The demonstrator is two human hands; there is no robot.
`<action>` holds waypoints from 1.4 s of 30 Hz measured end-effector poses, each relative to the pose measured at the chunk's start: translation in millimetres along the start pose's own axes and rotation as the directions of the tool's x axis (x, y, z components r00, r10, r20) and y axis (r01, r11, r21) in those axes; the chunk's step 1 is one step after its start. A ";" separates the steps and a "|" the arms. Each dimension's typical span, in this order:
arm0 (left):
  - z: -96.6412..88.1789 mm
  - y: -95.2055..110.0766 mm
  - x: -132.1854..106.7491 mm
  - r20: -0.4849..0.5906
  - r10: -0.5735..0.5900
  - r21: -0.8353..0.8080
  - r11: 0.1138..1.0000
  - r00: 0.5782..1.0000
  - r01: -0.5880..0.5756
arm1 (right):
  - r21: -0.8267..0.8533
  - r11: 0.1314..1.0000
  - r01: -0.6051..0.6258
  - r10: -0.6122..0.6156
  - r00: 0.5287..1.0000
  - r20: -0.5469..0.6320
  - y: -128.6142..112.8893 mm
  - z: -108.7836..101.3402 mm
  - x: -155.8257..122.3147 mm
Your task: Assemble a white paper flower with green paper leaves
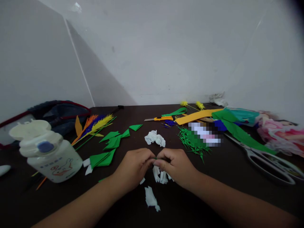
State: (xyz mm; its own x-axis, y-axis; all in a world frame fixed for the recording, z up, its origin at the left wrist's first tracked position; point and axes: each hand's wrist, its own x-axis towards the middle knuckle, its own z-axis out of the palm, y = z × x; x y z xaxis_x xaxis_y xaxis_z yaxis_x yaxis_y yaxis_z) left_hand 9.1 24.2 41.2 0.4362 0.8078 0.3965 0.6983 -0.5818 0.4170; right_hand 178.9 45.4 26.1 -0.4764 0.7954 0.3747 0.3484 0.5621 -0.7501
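Observation:
My left hand (pixel 137 164) and my right hand (pixel 177 164) meet fingertip to fingertip, both closed in a pinch. A tiny dark green bit shows where they join, too small to name. Torn white paper strips (pixel 163 177) lie on the table just below my fingers, and another torn white piece (pixel 151 198) is nearer to me. Beyond my hands sits crumpled white tissue (pixel 155 138). To the left of my left hand are folded green paper pieces (pixel 102 158). Fine green paper shreds (pixel 192 141) lie in a heap beyond my right hand.
A white plastic bottle (pixel 55 161) stands at left by orange, blue and yellow paper shapes (pixel 92 125). A yellow utility knife (pixel 162 118) lies at the back with its blade out. Scissors (pixel 266 161), a green strip (pixel 247 137) and dolls (pixel 277 129) are at right.

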 end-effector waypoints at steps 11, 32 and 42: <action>-3.3 8.3 3.7 0.294 -0.251 -0.496 0.785 0.922 0.371 | -0.409 0.775 0.482 -0.530 0.848 -0.005 5.7 -11.2 -3.0; 1.2 -5.7 -5.1 -0.049 0.221 0.214 0.955 0.974 -0.206 | -0.042 0.999 0.023 -0.015 0.981 0.192 -5.0 -4.6 -1.0; -0.1 2.7 -4.9 0.184 -0.343 -0.595 0.707 0.921 0.382 | -0.517 0.756 0.402 -0.407 0.907 0.111 -0.2 -6.4 -0.9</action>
State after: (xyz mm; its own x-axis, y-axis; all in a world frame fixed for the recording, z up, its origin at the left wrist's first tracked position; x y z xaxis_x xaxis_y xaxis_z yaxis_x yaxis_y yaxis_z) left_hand 8.7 18.6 40.4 0.2667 0.9611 0.0720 0.3230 -0.1595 0.9329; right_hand 184.3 46.0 29.4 -0.6631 0.4671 0.5850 0.4888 0.8620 -0.1342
